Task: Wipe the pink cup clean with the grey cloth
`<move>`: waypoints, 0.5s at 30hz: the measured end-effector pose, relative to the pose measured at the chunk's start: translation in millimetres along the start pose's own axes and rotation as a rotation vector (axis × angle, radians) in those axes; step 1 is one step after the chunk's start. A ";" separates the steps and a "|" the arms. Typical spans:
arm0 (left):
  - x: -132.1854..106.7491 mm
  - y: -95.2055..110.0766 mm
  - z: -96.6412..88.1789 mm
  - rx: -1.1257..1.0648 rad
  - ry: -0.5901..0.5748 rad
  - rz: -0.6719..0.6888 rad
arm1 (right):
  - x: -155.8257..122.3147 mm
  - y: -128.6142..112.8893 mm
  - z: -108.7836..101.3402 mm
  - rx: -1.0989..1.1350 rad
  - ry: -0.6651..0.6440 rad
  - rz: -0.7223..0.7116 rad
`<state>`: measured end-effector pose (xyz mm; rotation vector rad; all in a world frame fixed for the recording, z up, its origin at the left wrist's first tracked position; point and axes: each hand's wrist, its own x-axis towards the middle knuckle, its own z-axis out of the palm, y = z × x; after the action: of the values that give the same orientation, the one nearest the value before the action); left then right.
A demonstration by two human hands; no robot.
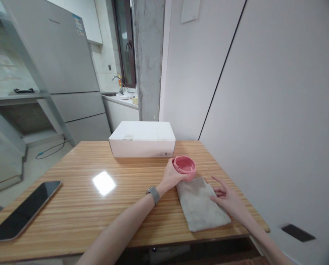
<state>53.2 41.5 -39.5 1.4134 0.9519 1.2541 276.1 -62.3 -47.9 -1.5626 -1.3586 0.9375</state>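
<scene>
My left hand (pixel 172 175), with a watch (pixel 152 195) on its wrist, is wrapped round the left side of a round pink ashtray (pixel 185 165) with a notched rim. The ashtray is at the far edge of a folded grey cloth (pixel 203 208); whether its base rests on the cloth or the table is hidden. Over the right edge of that cloth is my right hand (pixel 227 198), its fingers apart and holding nothing. The thumb is at the cloth's edge, and I cannot tell whether it touches.
A white box (pixel 142 147) stands at the back of the wood-grain table (pixel 126 217). On the left lies a black phone (pixel 26 211). A white wall (pixel 277 110) runs along the table's right side. Beyond are a fridge (pixel 56 55) and a kitchen counter with a tap.
</scene>
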 end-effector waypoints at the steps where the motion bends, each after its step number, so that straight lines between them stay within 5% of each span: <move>1: 2.1 -2.8 3.5 0.012 0.002 0.004 | 0.3 0.1 -0.7 0.003 0.011 0.001; 15: 10.9 -5.4 14.4 0.010 -0.062 0.009 | 0.4 11.2 -4.0 -0.130 0.176 -0.078</move>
<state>69.4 50.8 -42.2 1.4571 0.9118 1.2063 283.9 -63.0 -56.8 -1.6353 -1.3666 0.6591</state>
